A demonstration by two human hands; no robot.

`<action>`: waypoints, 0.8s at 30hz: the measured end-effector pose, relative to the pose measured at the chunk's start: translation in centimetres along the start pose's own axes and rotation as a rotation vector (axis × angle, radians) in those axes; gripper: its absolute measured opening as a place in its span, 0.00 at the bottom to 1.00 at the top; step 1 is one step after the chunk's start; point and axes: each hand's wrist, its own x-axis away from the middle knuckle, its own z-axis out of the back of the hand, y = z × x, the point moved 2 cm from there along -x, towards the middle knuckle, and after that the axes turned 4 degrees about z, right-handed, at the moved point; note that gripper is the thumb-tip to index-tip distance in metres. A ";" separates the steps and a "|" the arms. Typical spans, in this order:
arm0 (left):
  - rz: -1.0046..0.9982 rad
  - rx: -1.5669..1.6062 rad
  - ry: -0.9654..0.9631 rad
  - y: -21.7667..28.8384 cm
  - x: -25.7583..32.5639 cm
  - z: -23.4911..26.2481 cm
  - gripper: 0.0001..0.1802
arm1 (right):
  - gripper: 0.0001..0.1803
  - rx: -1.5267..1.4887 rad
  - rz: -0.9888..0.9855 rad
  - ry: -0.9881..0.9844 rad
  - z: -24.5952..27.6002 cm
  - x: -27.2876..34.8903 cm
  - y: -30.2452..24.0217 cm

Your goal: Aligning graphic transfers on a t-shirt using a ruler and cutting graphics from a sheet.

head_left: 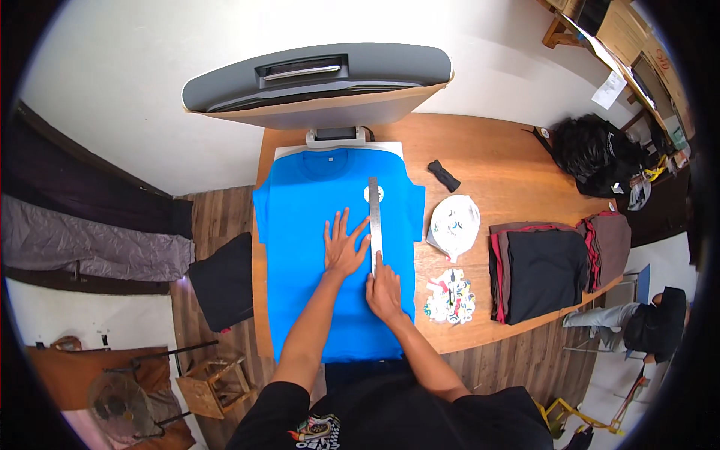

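Observation:
A bright blue T-shirt (315, 300) lies spread flat on the heat press's lower plate, its collar toward the far side. A steel ruler (376, 217) runs lengthwise along the right chest, its far end across a round white patch (367, 194). My left hand (345, 247) rests flat on the shirt with fingers spread, the fingertips nearest the ruler close to its left edge. With closed fingers my right hand (385, 291) holds the near end of the ruler, index finger stretched along it.
Above the shirt stands the raised heat press lid (322, 82). Right of it on the wooden table (487, 157) lie a black cloth strip (444, 175), a white bag (454, 225), a pile of cut stickers (450, 296) and folded dark shirts (544, 270). A person (652, 322) is at far right.

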 end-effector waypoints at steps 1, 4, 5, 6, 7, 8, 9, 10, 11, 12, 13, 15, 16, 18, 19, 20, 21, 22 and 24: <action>0.003 0.000 -0.010 0.0 -0.1 0.0 0.26 | 0.35 0.001 0.007 0.006 0.0 0.0 0.0; 0.001 -0.006 0.006 -0.5 0.4 -0.5 0.26 | 0.35 0.007 0.009 -0.002 -1.3 0.5 0.7; -0.010 -0.008 0.026 -0.3 0.4 -0.3 0.26 | 0.35 0.017 -0.003 -0.014 -1.5 0.5 0.8; -0.012 -0.007 0.025 -0.2 0.2 -0.2 0.26 | 0.35 0.018 -0.004 -0.014 -1.5 0.6 1.0; -0.002 -0.007 0.000 -0.1 0.1 -0.1 0.26 | 0.35 0.021 -0.006 -0.012 -1.6 0.6 1.1; 0.010 -0.008 -0.024 0.0 0.0 0.2 0.26 | 0.35 0.023 -0.006 -0.011 -1.2 0.5 0.7; 0.011 -0.008 -0.024 0.0 0.0 0.2 0.26 | 0.35 0.022 -0.005 -0.012 -0.9 0.4 0.4; 0.011 -0.008 -0.019 -0.1 0.1 0.2 0.26 | 0.35 0.007 -0.003 -0.008 -0.4 0.2 0.1; 0.010 -0.007 -0.014 0.0 0.1 0.2 0.26 | 0.35 -0.007 -0.001 -0.002 -0.1 0.1 -0.1; 0.010 -0.007 -0.014 0.0 0.1 0.2 0.26 | 0.35 -0.007 -0.001 -0.002 -0.1 0.1 -0.1; 0.013 -0.006 -0.016 -0.1 0.1 0.3 0.26 | 0.35 -0.007 -0.003 -0.006 -0.1 0.1 -0.1; 0.013 -0.004 -0.019 0.0 0.0 0.3 0.26 | 0.35 -0.006 -0.006 -0.008 -0.6 0.2 0.3; 0.012 -0.002 -0.017 0.0 0.0 0.3 0.26 | 0.35 0.008 0.002 -0.003 -1.4 0.6 0.9; 0.010 0.001 -0.015 0.1 0.0 0.3 0.26 | 0.35 0.021 0.010 0.003 -1.7 0.7 1.1; 0.009 0.000 -0.015 0.1 0.0 0.3 0.26 | 0.34 0.026 0.010 0.009 -1.8 0.7 1.2; 0.009 -0.003 -0.015 0.0 0.1 0.3 0.26 | 0.33 0.028 0.011 0.014 -1.5 0.6 0.9; 0.011 -0.004 -0.015 -0.1 0.1 0.2 0.26 | 0.33 0.027 0.012 0.012 -1.3 0.4 0.6; 0.013 -0.007 -0.014 -0.2 0.1 0.2 0.26 | 0.33 0.013 0.014 0.014 -0.9 0.2 0.3; 0.009 -0.006 -0.014 0.0 0.0 0.1 0.26 | 0.33 0.004 0.013 0.021 -0.8 0.3 0.5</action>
